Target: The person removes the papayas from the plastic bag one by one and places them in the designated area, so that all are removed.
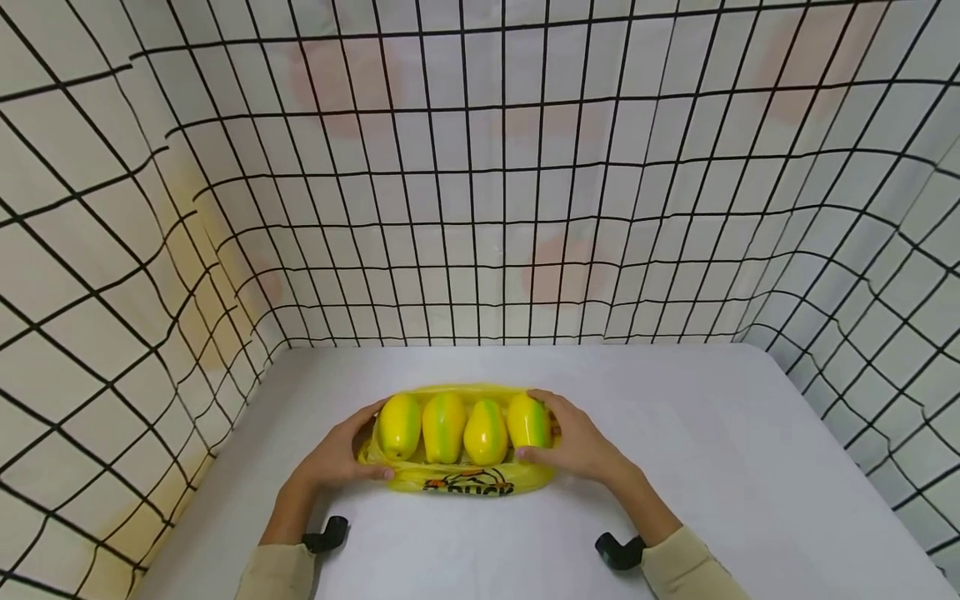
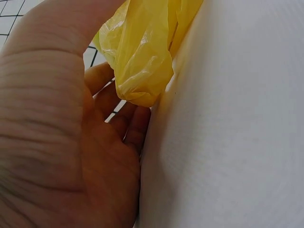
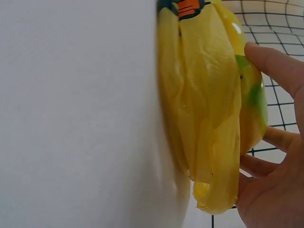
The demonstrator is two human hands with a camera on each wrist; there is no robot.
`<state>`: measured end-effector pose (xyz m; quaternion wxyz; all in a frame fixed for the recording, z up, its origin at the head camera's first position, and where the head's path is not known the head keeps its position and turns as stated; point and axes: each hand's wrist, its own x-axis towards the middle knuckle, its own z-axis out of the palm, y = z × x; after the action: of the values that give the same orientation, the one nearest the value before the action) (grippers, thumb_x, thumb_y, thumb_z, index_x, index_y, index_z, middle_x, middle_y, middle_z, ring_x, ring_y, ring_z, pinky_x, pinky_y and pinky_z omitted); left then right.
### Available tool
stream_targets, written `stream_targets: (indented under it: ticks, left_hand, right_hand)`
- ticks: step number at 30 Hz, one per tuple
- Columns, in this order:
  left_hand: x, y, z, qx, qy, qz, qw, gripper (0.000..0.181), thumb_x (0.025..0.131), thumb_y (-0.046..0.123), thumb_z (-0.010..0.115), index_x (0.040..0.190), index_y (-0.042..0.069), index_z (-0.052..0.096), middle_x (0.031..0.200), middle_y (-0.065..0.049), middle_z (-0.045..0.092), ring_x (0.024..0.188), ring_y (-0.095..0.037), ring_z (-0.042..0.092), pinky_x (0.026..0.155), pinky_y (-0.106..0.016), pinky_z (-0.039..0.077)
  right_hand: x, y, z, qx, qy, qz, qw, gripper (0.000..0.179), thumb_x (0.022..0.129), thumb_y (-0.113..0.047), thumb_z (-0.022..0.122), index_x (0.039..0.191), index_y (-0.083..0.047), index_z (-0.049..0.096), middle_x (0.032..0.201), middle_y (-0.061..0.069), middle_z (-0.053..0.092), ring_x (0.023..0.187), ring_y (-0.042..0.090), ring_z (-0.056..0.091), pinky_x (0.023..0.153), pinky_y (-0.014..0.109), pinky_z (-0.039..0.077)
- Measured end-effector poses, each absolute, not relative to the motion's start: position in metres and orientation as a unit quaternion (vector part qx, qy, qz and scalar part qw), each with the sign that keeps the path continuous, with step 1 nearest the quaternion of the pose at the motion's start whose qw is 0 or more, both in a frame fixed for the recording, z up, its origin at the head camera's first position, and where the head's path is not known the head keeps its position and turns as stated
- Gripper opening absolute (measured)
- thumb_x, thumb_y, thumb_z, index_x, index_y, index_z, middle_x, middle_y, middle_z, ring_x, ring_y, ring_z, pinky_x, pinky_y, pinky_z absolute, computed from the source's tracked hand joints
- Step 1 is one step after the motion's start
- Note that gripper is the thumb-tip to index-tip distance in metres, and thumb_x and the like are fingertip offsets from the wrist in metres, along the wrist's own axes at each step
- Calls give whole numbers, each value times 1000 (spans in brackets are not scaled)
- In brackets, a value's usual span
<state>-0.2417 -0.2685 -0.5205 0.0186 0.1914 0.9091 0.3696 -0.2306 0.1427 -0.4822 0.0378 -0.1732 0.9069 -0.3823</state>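
A yellow plastic bag with dark "DUCK" lettering lies on the table, its top spread open. Several glossy yellow fruits with green streaks, like mangoes or papayas, sit in a row inside, among them the leftmost fruit and the rightmost fruit. My left hand holds the bag's left end, thumb in front and fingers behind; the left wrist view shows the crumpled bag end between them. My right hand grips the rightmost fruit, its thumb against the near side and its other fingers behind.
A white table spreads around the bag. Black wire grid stands behind and at both sides, with white sheeting beyond. Black straps with stubby mounts, like the left mount and right mount, sit at my wrists.
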Motion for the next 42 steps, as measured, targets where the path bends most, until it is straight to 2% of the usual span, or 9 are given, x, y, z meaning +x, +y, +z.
stream_targets:
  ticks: [4, 9, 14, 22, 34, 42]
  left_hand:
    - [-240, -269, -520, 181, 911, 370, 20, 111, 57, 57, 87, 150, 38, 29, 151, 9, 41, 140, -22, 40, 117, -53, 30]
    - [-238, -268, -520, 179, 911, 371, 23, 111, 57, 56, 87, 150, 36, 29, 152, 7, 41, 141, -23, 40, 117, -52, 30]
    - [-238, -269, -520, 182, 911, 371, 21, 111, 58, 57, 87, 150, 37, 29, 151, 8, 41, 141, -22, 39, 117, -54, 30]
    - [-237, -272, -520, 183, 912, 366, 26, 111, 58, 57, 87, 150, 36, 29, 152, 7, 40, 141, -23, 39, 117, -54, 30]
    - [-237, -269, -518, 186, 915, 357, 23, 111, 58, 57, 86, 151, 34, 29, 153, 4, 40, 141, -25, 39, 116, -55, 30]
    - [-238, -267, -519, 187, 918, 349, 21, 112, 58, 58, 86, 151, 35, 28, 153, 5, 40, 141, -24, 39, 116, -55, 30]
  right_hand:
    - [-231, 149, -476, -172, 892, -414, 51, 93, 70, -57, 80, 147, -31, 35, 145, -6, 45, 117, 19, 54, 99, 43, 50]
    - [-232, 160, -466, -166, 875, -451, 65, 92, 70, -56, 81, 146, -35, 34, 145, -3, 46, 124, 28, 54, 97, 47, 53]
    - [-233, 171, -460, -156, 875, -453, 66, 91, 68, -56, 82, 143, -43, 33, 146, -9, 42, 125, 27, 53, 99, 46, 52]
    - [-231, 190, -453, -156, 879, -446, 66, 92, 66, -53, 85, 143, -37, 37, 143, -8, 44, 122, 28, 54, 98, 45, 53]
    - [-235, 223, -454, -156, 882, -440, 68, 91, 65, -50, 86, 141, -36, 37, 145, -6, 43, 124, 32, 52, 100, 49, 51]
    - [-238, 245, -455, -156, 881, -437, 95, 90, 67, -45, 87, 139, -34, 35, 144, -3, 42, 124, 35, 52, 95, 48, 53]
